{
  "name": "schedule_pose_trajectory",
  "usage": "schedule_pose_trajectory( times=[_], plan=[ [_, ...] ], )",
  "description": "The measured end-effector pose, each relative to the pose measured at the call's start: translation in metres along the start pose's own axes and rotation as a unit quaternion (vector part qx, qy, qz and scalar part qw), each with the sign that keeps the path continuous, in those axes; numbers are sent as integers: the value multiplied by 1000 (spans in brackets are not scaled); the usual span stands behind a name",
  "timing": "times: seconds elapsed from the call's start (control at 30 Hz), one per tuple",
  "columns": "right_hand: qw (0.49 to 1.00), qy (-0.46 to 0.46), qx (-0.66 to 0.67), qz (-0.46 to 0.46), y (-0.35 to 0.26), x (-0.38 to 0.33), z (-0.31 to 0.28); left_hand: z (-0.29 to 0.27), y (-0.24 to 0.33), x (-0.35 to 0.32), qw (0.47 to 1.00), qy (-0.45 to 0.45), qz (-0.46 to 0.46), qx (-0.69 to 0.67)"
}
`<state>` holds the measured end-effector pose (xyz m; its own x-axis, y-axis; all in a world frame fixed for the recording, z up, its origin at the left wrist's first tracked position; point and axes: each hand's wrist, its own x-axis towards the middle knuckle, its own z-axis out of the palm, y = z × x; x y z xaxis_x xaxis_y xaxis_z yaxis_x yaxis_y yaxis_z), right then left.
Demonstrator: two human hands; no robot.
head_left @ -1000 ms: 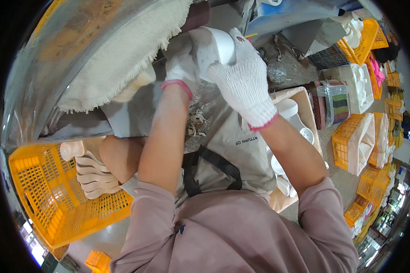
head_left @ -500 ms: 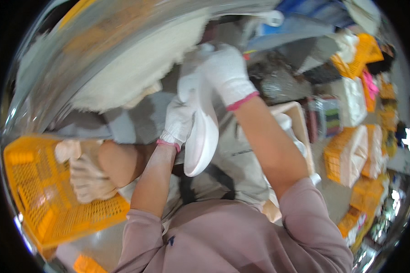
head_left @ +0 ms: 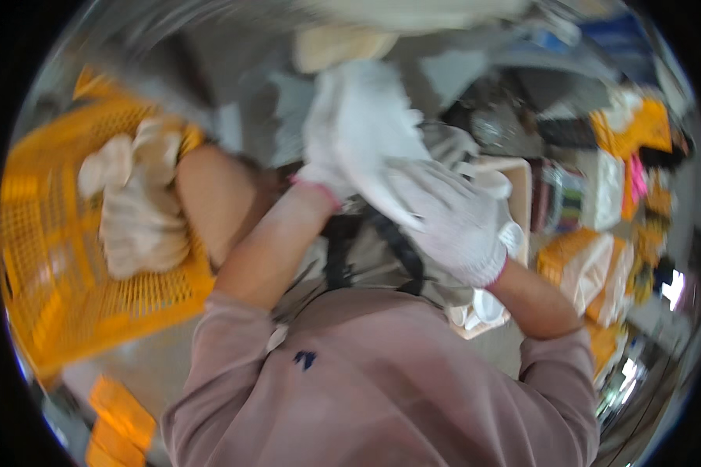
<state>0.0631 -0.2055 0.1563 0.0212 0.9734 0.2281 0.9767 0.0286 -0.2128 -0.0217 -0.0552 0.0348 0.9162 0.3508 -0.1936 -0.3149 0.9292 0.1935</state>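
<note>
A white shoe sole (head_left: 372,177), blurred by motion, is tilted between my two gloved hands in front of my lap. My left hand (head_left: 327,152), in a white knit glove with a pink cuff, grips it from the left, its fingers partly hidden behind it. Over the sole's lower right end lies my right hand (head_left: 452,218), gloved alike, with the fingers on top and the thumb beneath. White shapes above the hands run together in the blur, so the sole's upper outline cannot be made out.
To my left stands a yellow plastic crate (head_left: 70,303) with beige sole-like pieces (head_left: 144,226) inside, beside my bare knee (head_left: 218,198). A pale box (head_left: 524,187) with white pieces is at my right. Farther right are several yellow crates (head_left: 572,261). Orange blocks (head_left: 121,412) lie lower left.
My right hand has moved from the sole's upper end down to its lower right end. The sole has tilted, its lower end swinging right. The view has shifted too.
</note>
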Motion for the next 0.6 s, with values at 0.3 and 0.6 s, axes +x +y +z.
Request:
schedule_pose_trajectory(
  times=[0.3,0.6],
  plan=[
    [971,50,69,225,-10,63,38,-44,41,73,870,114,265,400],
    [977,32,58,204,-6,68,53,-29,54,44,894,166,182,374]
  ],
)
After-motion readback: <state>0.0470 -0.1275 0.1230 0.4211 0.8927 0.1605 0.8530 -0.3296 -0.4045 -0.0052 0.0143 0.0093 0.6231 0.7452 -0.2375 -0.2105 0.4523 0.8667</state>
